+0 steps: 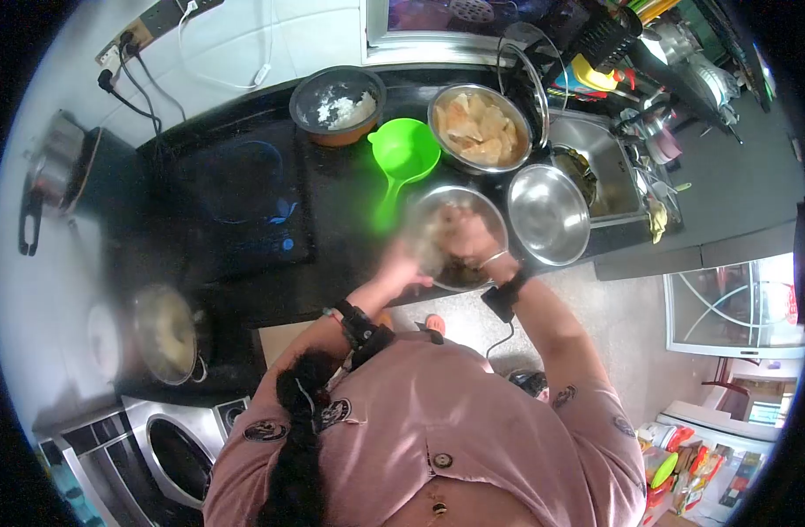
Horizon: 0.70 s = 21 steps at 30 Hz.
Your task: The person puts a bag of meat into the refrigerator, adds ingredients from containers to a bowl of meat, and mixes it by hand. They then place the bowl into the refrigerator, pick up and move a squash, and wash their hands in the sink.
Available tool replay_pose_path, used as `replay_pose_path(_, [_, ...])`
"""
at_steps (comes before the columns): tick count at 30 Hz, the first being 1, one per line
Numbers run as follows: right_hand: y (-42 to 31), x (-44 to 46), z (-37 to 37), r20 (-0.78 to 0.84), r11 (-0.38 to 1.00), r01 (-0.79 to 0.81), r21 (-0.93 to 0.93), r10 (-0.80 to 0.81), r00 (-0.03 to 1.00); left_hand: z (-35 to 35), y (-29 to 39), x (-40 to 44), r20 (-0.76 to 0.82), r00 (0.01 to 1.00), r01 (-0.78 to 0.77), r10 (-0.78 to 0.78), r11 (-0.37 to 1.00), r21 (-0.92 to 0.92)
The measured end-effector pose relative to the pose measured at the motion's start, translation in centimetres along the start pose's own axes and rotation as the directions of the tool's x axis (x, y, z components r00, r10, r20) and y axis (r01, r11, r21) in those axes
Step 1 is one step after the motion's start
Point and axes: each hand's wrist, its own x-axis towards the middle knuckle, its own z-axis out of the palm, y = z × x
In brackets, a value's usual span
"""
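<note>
1. beneath the right grip (469, 237): the steel bowl (488, 208), probably kept close for easy reach; finger closure unclear.
2. beside it: the left grip (405, 267), blurred, closure also unclear, perhaps steadying.

The right hand (473, 239) is down in a steel bowl (487, 207), while the left hand (406, 267), blurred, is at that bowl's left side, its grip unclear. Beyond the left hand lies a green scoop (405, 149), handle towards it, with a dark bowl (304, 98) of white food farther off. Beyond the right hand sit pale slices (477, 130) in a metal bowl (515, 156); another shiny bowl (549, 215) stands just to its right.
</note>
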Motion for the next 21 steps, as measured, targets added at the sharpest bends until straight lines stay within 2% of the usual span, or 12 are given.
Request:
replay_pose_path(2, [-3.1, -2.9, 1.0, 0.032, 0.955, -0.005, -0.296, 0.015, 0.999, 0.0, 0.0, -0.2, 0.007, 1.000, -0.012, 0.012, 1.000, 0.015])
replay_pose_path(3, [-2.8, -2.8, 1.3, 0.154, 0.946, 0.018, -0.324, 0.034, 0.988, 0.1, 0.3, -0.5, 0.006, 1.000, -0.017, 0.016, 1.000, 0.013])
replay_pose_path(7, [-1.1, -1.9, 0.5, 0.136, 0.921, 0.064, -0.384, -0.012, 0.991, 0.1, 0.4, -0.5, 0.011, 0.999, -0.038, 0.038, 0.999, 0.023])
replay_pose_path(8, [0.5, -1.0, 0.9, 0.137, 0.920, 0.065, -0.385, -0.013, 0.990, 0.0, -0.1, -0.2, 0.019, 0.999, -0.031, 0.031, 1.000, 0.002])
replay_pose_path(10, [3.5, 0.5, 1.9, -0.043, 0.971, 0.010, -0.239, -0.020, 0.999, 0.1, 0.2, -0.6, 0.024, 0.999, -0.027, 0.027, 0.999, -0.020])
replay_pose_path(12, [4.2, 0.3, 1.0, -0.028, 0.984, -0.021, -0.178, 0.017, 0.999, 0.4, 0.9, -1.1, 0.004, 0.999, -0.051, 0.051, 0.998, 0.028])
replay_pose_path(14, [2.4, -2.4, -0.9, 0.145, 0.989, 0.147, -0.034, -0.141, 0.979, 0.3, 1.4, -1.5, 0.024, 1.000, -0.020, 0.019, 1.000, 0.014])
replay_pose_path(15, [-0.8, -3.9, -1.8, 0.247, 0.896, 0.146, -0.420, -0.042, 0.968, 0.1, 0.6, -0.9, 0.010, 1.000, -0.023, 0.023, 1.000, -0.005])
replay_pose_path(16, [-0.5, -4.6, -1.3, 0.250, 0.899, 0.137, -0.415, -0.032, 0.968, -0.1, 0.3, -0.6, 0.028, 0.999, -0.030, 0.030, 1.000, -0.001])
replay_pose_path(18, [1.0, -5.6, 0.2, 0.031, 0.755, 0.147, -0.639, -0.166, 0.986, -0.4, 0.0, -0.4, 0.075, 0.996, -0.047, 0.048, 0.999, -0.009])
replay_pose_path(19, [3.5, -4.5, 2.1, -0.110, 0.767, 0.119, -0.631, -0.240, 0.964, -0.4, -0.1, -0.3, 0.101, 0.992, -0.068, 0.070, 0.998, -0.018])
replay_pose_path(21, [5.3, -1.8, 3.1, -0.101, 0.796, 0.081, -0.600, -0.176, 0.979, -0.1, -0.1, -0.2, 0.096, 0.994, -0.053, 0.054, 0.999, -0.012])
